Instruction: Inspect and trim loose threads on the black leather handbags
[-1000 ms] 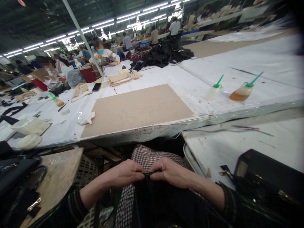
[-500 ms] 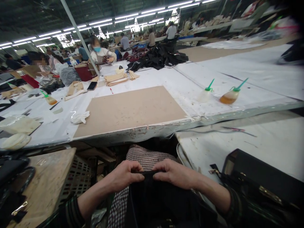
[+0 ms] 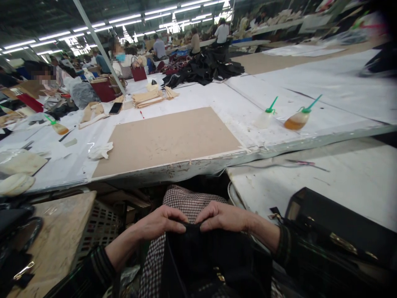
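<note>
A black bag (image 3: 214, 260) with a gold clasp rests on my lap over a checked cloth (image 3: 192, 200). Its upper edge is pinched by both hands. My left hand (image 3: 164, 223) grips that edge between thumb and bent fingers. Just to the right, my right hand (image 3: 220, 217) pinches the same edge, thumb on the near side. A small gap separates the two thumbs. Most of the bag's lower part is dark and hard to make out.
Another black bag (image 3: 338, 223) with gold fittings lies on a white surface at right. More black bag parts (image 3: 15, 231) sit on a board at left. Ahead, the worktable holds a brown sheet (image 3: 167, 136), glue bottles (image 3: 297, 119) and a phone (image 3: 115, 108). Several people work beyond.
My hands stay on the bag's edge and have come slightly closer together. More of the gold clasp shows now. The view has shifted a little. A person across the table now has a dark red bag beside them.
</note>
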Demonstrator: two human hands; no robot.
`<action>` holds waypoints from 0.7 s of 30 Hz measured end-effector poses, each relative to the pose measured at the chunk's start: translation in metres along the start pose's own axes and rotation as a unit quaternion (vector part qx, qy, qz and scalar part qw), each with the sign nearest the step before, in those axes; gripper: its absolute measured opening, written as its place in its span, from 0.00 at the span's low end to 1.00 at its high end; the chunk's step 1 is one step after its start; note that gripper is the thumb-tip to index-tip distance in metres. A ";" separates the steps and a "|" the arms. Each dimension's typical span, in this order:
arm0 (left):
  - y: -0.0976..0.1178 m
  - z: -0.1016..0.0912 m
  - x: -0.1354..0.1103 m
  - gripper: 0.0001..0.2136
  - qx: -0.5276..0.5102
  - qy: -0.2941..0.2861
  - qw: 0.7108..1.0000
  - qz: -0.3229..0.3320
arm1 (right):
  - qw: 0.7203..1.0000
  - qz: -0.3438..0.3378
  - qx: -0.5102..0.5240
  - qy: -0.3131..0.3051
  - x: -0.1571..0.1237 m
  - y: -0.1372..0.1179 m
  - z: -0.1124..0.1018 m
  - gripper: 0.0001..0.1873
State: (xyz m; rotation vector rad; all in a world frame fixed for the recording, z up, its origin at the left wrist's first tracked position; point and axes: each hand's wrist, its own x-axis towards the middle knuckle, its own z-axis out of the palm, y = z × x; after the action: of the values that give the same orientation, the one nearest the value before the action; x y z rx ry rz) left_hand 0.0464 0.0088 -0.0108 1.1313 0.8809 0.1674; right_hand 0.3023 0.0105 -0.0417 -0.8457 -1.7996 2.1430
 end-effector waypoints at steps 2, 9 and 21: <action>-0.003 -0.004 0.003 0.10 0.005 0.008 1.000 -0.007 | 1.000 -0.003 -0.022 -0.003 0.003 0.002 -0.002 0.16; -0.004 -0.009 0.008 0.11 0.038 0.011 0.999 -0.017 | 0.996 0.010 -0.085 0.023 0.002 -0.005 0.001 0.15; -0.003 -0.007 0.007 0.11 0.055 0.009 0.998 -0.013 | 0.994 0.011 -0.092 0.051 -0.001 -0.010 0.005 0.15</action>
State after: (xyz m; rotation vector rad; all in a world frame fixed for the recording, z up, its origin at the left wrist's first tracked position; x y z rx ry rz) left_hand 0.0453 0.0161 -0.0175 1.2211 0.9285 0.1091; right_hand 0.2984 0.0081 -0.0312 -1.0013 -1.9657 1.9301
